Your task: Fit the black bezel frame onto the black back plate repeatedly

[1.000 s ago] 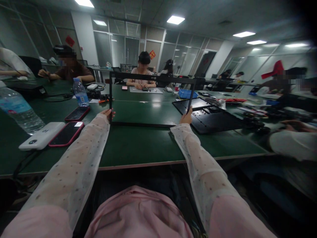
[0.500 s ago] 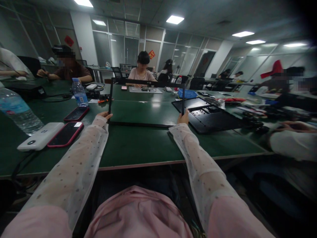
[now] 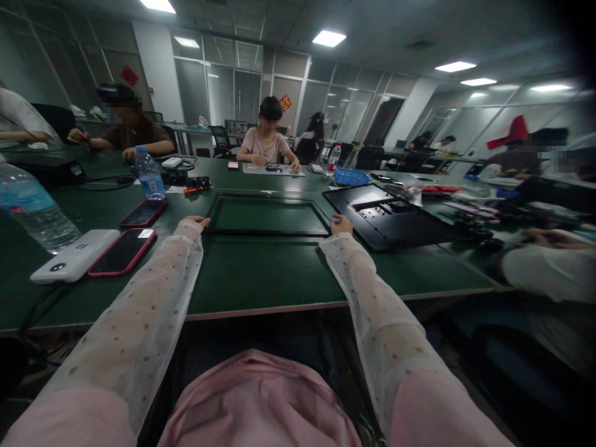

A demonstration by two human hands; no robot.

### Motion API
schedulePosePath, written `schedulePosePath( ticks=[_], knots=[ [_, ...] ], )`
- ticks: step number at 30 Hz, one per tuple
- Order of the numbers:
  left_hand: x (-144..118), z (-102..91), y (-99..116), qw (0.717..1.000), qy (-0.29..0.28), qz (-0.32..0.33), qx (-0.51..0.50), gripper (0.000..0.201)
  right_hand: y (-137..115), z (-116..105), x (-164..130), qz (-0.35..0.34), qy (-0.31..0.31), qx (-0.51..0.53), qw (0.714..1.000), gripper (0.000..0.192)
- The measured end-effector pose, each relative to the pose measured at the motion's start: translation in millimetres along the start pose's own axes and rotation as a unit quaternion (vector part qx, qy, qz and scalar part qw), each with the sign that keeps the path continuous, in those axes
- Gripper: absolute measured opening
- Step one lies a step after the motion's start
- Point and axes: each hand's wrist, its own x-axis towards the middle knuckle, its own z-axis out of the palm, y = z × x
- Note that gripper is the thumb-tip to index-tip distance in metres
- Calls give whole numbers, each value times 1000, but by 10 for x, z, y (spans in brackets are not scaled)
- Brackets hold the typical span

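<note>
A thin black rectangular frame (image 3: 265, 234), like a screen bezel, lies flat or nearly flat on the green table (image 3: 265, 273); its middle is open and the tabletop shows through. My left hand (image 3: 196, 222) grips its left side close to the near corner, fingertips closed on the bar. At the opposite near corner, my right hand (image 3: 342, 225) pinches the right side. Just right of that hand lies a black panel (image 3: 405, 225) with a recessed section and small metal fittings. Sheer dotted sleeves cover both my forearms.
On the left are a large water bottle (image 3: 35, 205), a white power bank (image 3: 74, 257), two phones and a smaller bottle (image 3: 149, 174). A blue basket (image 3: 351, 177) stands behind the panel. Co-workers sit across and to the right, one sleeve (image 3: 544, 270) close by.
The black frame has tipped from upright down towards the tabletop, its far bar swinging away from me. Both my hands stay at its sides. The person opposite has moved a hand.
</note>
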Motion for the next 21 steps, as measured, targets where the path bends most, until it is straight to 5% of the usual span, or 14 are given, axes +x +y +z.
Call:
schedulePosePath(
  ticks=[3, 7, 12, 21],
  knots=[
    [6, -22, -7, 997, 12, -52, 53, 27, -19, 16, 20, 8, -16, 26, 1000, 41],
    [-93, -21, 12, 1000, 29, -9, 0, 32, -2, 21, 70, 45, -25, 52, 997, 40],
    [-192, 35, 110, 992, 35, 43, -111, 62, 86, 42, 153, 78, -3, 51, 996, 39],
    [-99, 264, 57, 979, -43, 158, 118, 63, 155, 86, 185, 45, -29, 44, 998, 41]
  ],
)
